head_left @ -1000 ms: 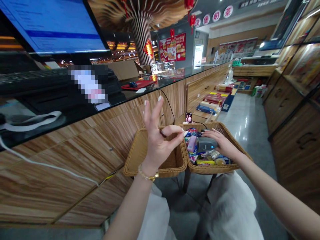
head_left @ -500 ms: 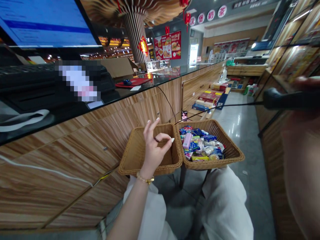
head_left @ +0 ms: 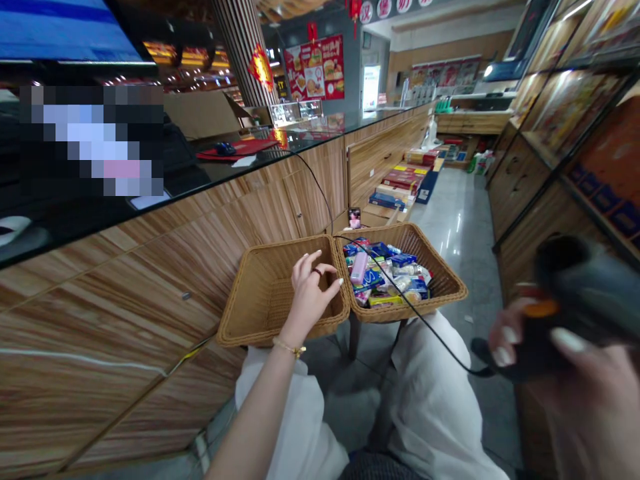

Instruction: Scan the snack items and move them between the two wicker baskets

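Note:
My left hand [head_left: 313, 293] hovers over the right rim of an empty wicker basket [head_left: 260, 293], fingers loosely curled and apart, holding nothing; a ring and a gold bracelet show on it. My right hand [head_left: 575, 373], close to the camera and blurred at the lower right, grips a dark handheld barcode scanner [head_left: 580, 293] with an orange button. The scanner's black cable [head_left: 400, 293] runs from it across a second wicker basket [head_left: 445, 280] filled with several small packaged goods [head_left: 383, 273] and up to the counter.
A long wood-panelled counter [head_left: 150, 267] with a dark glass top runs along the left, carrying a monitor and a red mat [head_left: 240, 148]. Boxes are stacked on the floor [head_left: 400, 190] further down the aisle. Wooden shelving [head_left: 550, 167] lines the right. My white-trousered legs are below.
My right hand has brought the scanner from the full basket up and then down to the lower right, near the camera. My left hand has lowered toward the empty basket. The view has tilted down.

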`<action>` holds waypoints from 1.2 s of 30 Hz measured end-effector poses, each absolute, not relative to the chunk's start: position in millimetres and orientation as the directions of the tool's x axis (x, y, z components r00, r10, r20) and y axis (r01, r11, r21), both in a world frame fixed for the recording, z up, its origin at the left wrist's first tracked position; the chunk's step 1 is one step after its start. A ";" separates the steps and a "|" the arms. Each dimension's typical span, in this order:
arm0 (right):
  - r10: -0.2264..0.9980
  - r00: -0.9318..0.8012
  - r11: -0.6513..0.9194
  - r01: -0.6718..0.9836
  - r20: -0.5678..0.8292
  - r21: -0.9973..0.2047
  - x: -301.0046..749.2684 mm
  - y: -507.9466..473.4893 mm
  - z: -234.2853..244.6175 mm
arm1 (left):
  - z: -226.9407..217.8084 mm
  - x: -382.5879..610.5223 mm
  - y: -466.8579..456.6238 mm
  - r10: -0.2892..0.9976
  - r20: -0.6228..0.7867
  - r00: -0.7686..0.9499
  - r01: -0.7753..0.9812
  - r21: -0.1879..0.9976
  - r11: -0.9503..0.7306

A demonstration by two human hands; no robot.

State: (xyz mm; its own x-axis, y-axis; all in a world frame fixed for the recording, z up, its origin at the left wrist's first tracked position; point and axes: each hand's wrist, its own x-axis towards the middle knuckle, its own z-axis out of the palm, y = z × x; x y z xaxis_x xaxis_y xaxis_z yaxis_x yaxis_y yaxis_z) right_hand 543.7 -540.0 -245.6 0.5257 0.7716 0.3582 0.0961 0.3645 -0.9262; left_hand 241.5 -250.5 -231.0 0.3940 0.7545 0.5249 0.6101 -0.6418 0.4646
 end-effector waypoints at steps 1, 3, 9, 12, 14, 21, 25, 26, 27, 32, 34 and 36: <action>0.817 0.503 0.349 -0.043 0.281 -0.936 516.4 -517.3 -228.0 | -234.4 246.0 -250.4 0.770 0.491 0.407 0.627 0.462 -0.626; 0.864 0.424 0.369 -0.169 0.271 -0.914 470.5 -487.2 -206.1 | -239.4 255.5 -251.3 0.784 0.446 0.433 0.655 0.441 -0.613; 0.950 0.304 0.155 -0.262 0.070 -0.953 434.2 -472.9 -217.8 | -241.7 286.3 -249.8 0.762 0.403 0.506 0.714 0.299 -0.633; 0.956 0.293 0.035 -0.049 0.019 -0.998 449.4 -454.8 -222.9 | -242.8 298.7 -244.8 0.760 0.386 0.523 0.741 0.234 -0.629; 0.962 0.272 -0.011 0.104 0.018 -0.994 461.8 -436.2 -221.1 | -244.6 304.3 -241.9 0.756 0.392 0.524 0.753 0.201 -0.627; 0.916 0.395 -0.063 0.314 0.070 -0.947 480.8 -393.9 -213.2 | -249.2 311.9 -239.4 0.785 0.392 0.480 0.783 0.212 -0.585; 0.954 0.299 0.000 0.025 0.007 -1.000 468.2 -399.7 -209.9 | -241.6 309.1 -243.2 0.802 0.379 0.461 0.780 0.258 -0.570; 0.961 0.278 0.024 -0.083 0.000 -0.996 463.7 -403.5 -208.3 | -237.5 306.8 -245.1 0.808 0.384 0.448 0.781 0.272 -0.562; 0.964 0.265 0.031 -0.185 -0.019 -0.982 459.0 -407.8 -206.3 | -232.6 303.6 -247.2 0.812 0.395 0.431 0.782 0.286 -0.554; 0.992 0.099 -0.013 -0.516 -0.075 -0.856 437.0 -428.7 -196.5 | -208.3 275.3 -253.9 0.797 0.509 0.326 0.784 0.325 -0.529; 0.996 0.045 -0.033 -0.591 -0.074 -0.806 427.5 -434.5 -197.2 | -204.9 260.4 -252.2 0.785 0.555 0.275 0.779 0.350 -0.520; 0.998 -0.007 -0.056 -0.647 -0.067 -0.761 416.6 -438.7 -202.0 | -206.5 246.5 -249.1 0.768 0.605 0.209 0.755 0.400 -0.520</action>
State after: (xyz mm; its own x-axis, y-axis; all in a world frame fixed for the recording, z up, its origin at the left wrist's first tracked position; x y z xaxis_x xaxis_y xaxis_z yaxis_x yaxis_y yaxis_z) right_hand 416.6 -438.7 -202.0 -0.0073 0.9978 -0.0666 -0.6467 -0.0555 -0.7608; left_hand 246.5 -249.1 -206.5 0.2088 0.7683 0.6050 0.7549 -0.5199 0.3998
